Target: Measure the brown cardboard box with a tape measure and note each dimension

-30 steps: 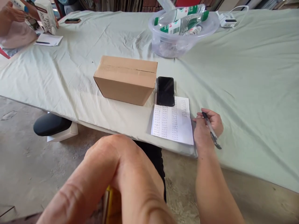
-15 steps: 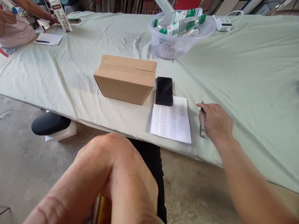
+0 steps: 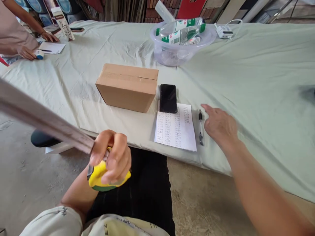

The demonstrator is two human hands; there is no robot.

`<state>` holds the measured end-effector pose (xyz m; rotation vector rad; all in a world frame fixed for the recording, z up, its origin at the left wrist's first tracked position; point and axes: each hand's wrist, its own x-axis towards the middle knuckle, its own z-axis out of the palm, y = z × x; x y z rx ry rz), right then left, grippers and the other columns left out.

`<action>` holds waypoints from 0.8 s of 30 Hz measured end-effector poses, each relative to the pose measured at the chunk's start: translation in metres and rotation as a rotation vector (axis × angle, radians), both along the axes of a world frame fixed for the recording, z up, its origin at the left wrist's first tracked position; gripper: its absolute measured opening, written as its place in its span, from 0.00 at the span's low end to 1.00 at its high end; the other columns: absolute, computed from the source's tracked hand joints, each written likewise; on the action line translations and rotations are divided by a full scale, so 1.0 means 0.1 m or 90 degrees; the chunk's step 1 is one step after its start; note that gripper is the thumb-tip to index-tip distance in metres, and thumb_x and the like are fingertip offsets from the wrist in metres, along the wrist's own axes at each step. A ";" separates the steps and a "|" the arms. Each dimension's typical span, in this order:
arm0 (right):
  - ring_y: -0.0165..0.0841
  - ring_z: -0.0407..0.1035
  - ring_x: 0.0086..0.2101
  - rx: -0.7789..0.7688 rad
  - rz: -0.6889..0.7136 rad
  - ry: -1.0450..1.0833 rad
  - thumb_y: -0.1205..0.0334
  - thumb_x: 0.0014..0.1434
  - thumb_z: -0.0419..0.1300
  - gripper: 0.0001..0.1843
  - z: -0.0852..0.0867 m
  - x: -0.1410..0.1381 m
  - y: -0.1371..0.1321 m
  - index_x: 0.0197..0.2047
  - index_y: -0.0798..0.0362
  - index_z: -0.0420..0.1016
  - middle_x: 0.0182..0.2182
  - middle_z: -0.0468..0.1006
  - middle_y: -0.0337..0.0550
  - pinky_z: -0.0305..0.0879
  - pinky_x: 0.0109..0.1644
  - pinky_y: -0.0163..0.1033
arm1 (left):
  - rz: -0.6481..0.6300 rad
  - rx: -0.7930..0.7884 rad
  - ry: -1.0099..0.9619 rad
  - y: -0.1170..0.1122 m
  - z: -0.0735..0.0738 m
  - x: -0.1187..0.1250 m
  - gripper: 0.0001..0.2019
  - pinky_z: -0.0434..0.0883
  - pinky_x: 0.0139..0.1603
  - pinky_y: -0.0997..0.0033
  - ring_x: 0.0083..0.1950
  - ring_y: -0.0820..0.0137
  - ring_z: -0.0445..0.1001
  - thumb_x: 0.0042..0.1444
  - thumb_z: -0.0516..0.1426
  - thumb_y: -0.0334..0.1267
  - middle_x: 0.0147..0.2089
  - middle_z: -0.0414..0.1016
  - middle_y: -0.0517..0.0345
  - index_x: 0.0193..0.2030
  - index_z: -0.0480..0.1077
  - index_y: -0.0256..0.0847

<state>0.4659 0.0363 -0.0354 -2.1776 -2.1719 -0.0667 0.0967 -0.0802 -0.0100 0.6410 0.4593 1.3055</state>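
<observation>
My left hand (image 3: 115, 157) is closed around a yellow and green tape measure (image 3: 98, 175), held in front of the table edge above my lap. A long, blurred greyish strip (image 3: 46, 114) runs from the left edge of the view to my left thumb; it looks like the tape's blade. My right hand (image 3: 221, 126) rests over the cloth with its index finger stretched out, holding nothing. Just left of it a pen (image 3: 200, 127) lies on the cloth, beside a handwritten sheet of paper (image 3: 175, 131). A black phone (image 3: 168, 98) overlaps the sheet's top edge.
A closed cardboard box (image 3: 128, 88) stands left of the phone. Behind are a translucent basin (image 3: 172, 54) with plastic bottles and a white power strip (image 3: 224, 32). A co-worker's hands (image 3: 27, 52) are at the far left, near a paper and a white carton (image 3: 62, 24).
My right hand has let go of the pen, which lies on the cloth. My left hand has moved, bringing the tape measure into clear view. The co-worker's hands have come down to the table.
</observation>
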 end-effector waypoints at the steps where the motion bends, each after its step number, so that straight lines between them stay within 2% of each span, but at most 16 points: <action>1: 0.50 0.75 0.52 0.025 -0.017 0.052 0.69 0.64 0.46 0.31 0.05 -0.05 0.01 0.69 0.55 0.65 0.55 0.79 0.59 0.72 0.54 0.54 | -0.040 0.036 -0.048 0.00 -0.03 0.03 0.17 0.60 0.11 0.74 0.08 0.79 0.55 0.45 0.70 0.57 0.16 0.59 0.67 0.22 0.74 0.51; 3: 0.49 0.76 0.52 0.066 -0.009 0.215 0.62 0.63 0.53 0.34 0.13 -0.18 0.06 0.72 0.54 0.58 0.57 0.78 0.58 0.72 0.57 0.55 | -0.104 0.065 -0.111 -0.02 -0.07 0.02 0.06 0.60 0.11 0.76 0.09 0.80 0.55 0.54 0.67 0.43 0.19 0.62 0.67 0.27 0.77 0.51; 4: 0.48 0.76 0.52 0.066 0.025 0.308 0.57 0.62 0.58 0.39 0.14 -0.27 0.10 0.74 0.53 0.53 0.59 0.76 0.57 0.73 0.58 0.57 | -0.112 0.044 -0.107 -0.05 -0.07 0.00 0.03 0.62 0.12 0.76 0.11 0.80 0.57 0.55 0.65 0.38 0.21 0.64 0.67 0.31 0.79 0.51; 6: 0.50 0.73 0.58 0.035 0.147 0.461 0.46 0.56 0.67 0.57 0.15 -0.48 0.21 0.77 0.46 0.38 0.65 0.70 0.56 0.70 0.61 0.63 | -0.084 -0.034 -0.049 -0.09 -0.07 -0.05 0.03 0.67 0.17 0.76 0.16 0.78 0.63 0.55 0.65 0.34 0.24 0.65 0.65 0.34 0.80 0.47; 9: 0.57 0.59 0.69 0.002 0.335 0.574 0.36 0.45 0.74 0.73 0.15 -0.87 0.43 0.78 0.36 0.27 0.75 0.51 0.52 0.64 0.66 0.67 | -0.036 -0.125 0.021 -0.13 -0.04 -0.10 0.04 0.71 0.24 0.74 0.22 0.76 0.69 0.56 0.64 0.31 0.27 0.69 0.63 0.38 0.80 0.42; 11: 0.58 0.47 0.73 -0.024 0.394 0.619 0.32 0.42 0.74 0.78 0.15 -1.11 0.58 0.77 0.35 0.23 0.78 0.40 0.49 0.55 0.71 0.68 | -0.016 -0.164 0.068 -0.13 -0.03 -0.09 0.04 0.72 0.28 0.73 0.26 0.75 0.72 0.58 0.63 0.31 0.29 0.71 0.61 0.40 0.79 0.40; 13: 0.56 0.38 0.75 -0.047 0.419 0.659 0.29 0.40 0.74 0.82 0.16 -1.29 0.71 0.77 0.37 0.18 0.79 0.33 0.48 0.47 0.74 0.68 | -0.008 -0.189 0.120 -0.13 -0.04 -0.07 0.05 0.73 0.30 0.72 0.28 0.72 0.74 0.59 0.63 0.33 0.29 0.73 0.59 0.42 0.79 0.39; 16: 0.52 0.34 0.76 -0.073 0.448 0.699 0.28 0.40 0.73 0.83 0.15 -1.44 0.84 0.76 0.39 0.14 0.79 0.32 0.48 0.40 0.76 0.67 | -0.009 -0.208 0.202 -0.14 -0.06 -0.06 0.08 0.72 0.30 0.71 0.29 0.69 0.75 0.58 0.66 0.37 0.29 0.76 0.56 0.43 0.80 0.38; 19: 0.52 0.39 0.75 -0.075 0.470 0.710 0.28 0.43 0.72 0.77 0.13 -1.47 0.89 0.77 0.37 0.20 0.79 0.35 0.45 0.42 0.76 0.67 | 0.005 -0.225 0.277 -0.17 -0.09 -0.08 0.12 0.71 0.30 0.72 0.30 0.69 0.75 0.56 0.68 0.40 0.31 0.78 0.54 0.44 0.80 0.37; 22: 0.54 0.49 0.73 -0.083 0.460 0.708 0.29 0.46 0.71 0.71 0.14 -1.45 0.87 0.78 0.35 0.29 0.78 0.44 0.44 0.48 0.74 0.68 | 0.039 -0.239 0.316 -0.20 -0.10 -0.12 0.13 0.71 0.32 0.73 0.32 0.70 0.74 0.56 0.68 0.42 0.31 0.78 0.55 0.45 0.80 0.37; 24: 0.54 0.52 0.72 -0.074 0.436 0.698 0.29 0.46 0.71 0.71 0.14 -1.43 0.83 0.78 0.35 0.30 0.77 0.48 0.46 0.51 0.73 0.68 | 0.055 -0.243 0.328 -0.21 -0.09 -0.15 0.13 0.71 0.32 0.73 0.32 0.70 0.74 0.57 0.67 0.43 0.31 0.77 0.56 0.45 0.80 0.38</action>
